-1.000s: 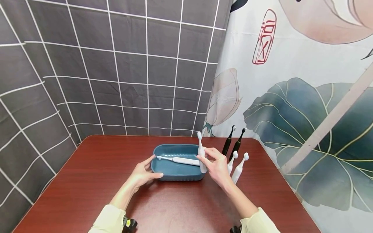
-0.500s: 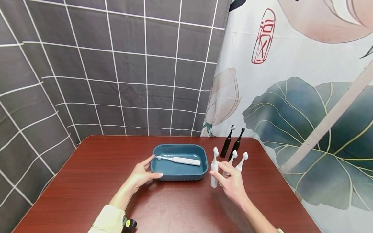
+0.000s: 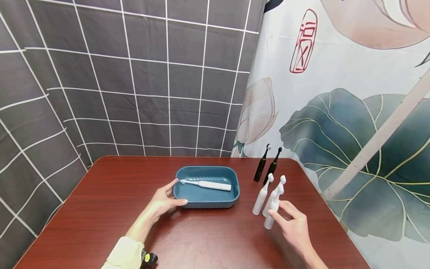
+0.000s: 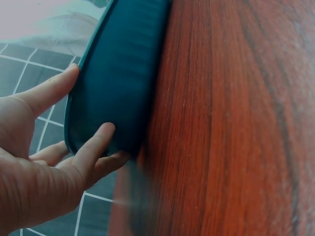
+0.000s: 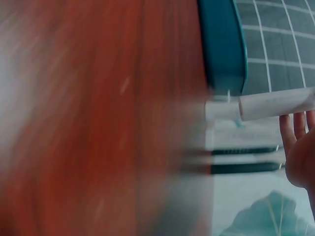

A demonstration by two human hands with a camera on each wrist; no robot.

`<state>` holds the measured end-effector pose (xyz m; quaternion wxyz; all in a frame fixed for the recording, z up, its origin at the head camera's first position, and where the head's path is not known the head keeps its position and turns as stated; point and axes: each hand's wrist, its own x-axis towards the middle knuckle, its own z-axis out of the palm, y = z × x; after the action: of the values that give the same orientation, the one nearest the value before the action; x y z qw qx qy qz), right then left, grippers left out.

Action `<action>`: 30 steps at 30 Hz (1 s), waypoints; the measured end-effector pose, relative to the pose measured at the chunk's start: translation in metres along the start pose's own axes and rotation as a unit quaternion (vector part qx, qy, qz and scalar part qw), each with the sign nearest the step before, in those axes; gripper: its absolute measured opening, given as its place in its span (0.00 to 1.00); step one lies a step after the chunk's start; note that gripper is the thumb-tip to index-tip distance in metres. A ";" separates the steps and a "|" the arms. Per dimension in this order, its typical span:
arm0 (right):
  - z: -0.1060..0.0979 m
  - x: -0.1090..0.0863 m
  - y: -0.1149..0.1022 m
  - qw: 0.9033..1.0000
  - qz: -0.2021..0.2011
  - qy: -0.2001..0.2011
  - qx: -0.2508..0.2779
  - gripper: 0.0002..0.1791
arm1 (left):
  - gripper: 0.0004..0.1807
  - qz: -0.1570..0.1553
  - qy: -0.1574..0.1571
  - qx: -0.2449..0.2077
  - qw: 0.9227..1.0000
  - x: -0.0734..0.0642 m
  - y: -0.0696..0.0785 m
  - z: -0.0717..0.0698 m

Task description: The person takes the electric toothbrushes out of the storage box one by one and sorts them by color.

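Observation:
My right hand (image 3: 295,228) pinches a white electric toothbrush (image 3: 270,220) between thumb and fingers, nearly upright, bristle head up. It overlaps a second white toothbrush (image 3: 283,180) behind it in the head view. Just left stands another white toothbrush (image 3: 259,201). In the right wrist view the held toothbrush (image 5: 275,104) crosses the right side above the fingers. With spread, fairly straight fingers, my left hand (image 3: 162,201) touches the left end of a blue plastic box (image 3: 209,205); its thumb lies at the front rim. Inside lies a white electric toothbrush (image 3: 213,185), head leftward.
Two black electric toothbrushes, one on the left (image 3: 260,170) and one on the right (image 3: 271,169), stand behind the white ones at the table's back right. The reddish-brown table (image 3: 127,186) backs onto a grey gridded curtain (image 3: 147,93) and a floral cloth (image 3: 268,130).
My right hand has carried its toothbrush from over the box's right end rightward and toward me, beside the standing white toothbrushes. My left hand and the box have stayed put.

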<state>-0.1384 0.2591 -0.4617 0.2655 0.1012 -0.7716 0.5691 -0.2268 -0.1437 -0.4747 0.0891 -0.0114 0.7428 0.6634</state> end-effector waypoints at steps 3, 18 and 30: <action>-0.013 0.000 0.009 1.000 0.006 0.017 -0.019 0.18 | 0.55 -0.002 0.001 -0.003 1.000 0.000 0.000 0.000; -0.039 0.018 0.029 0.986 0.110 0.056 -0.107 0.21 | 0.55 -0.003 -0.001 0.000 1.000 -0.002 0.003 0.001; -0.041 0.027 0.030 0.988 0.135 0.015 -0.074 0.23 | 0.53 0.001 -0.004 -0.002 1.000 -0.002 0.002 0.001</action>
<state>-0.1627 0.3110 -0.4637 0.2043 -0.0328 -0.8138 0.5430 -0.2254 -0.1429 -0.4723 0.0916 -0.0083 0.7411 0.6650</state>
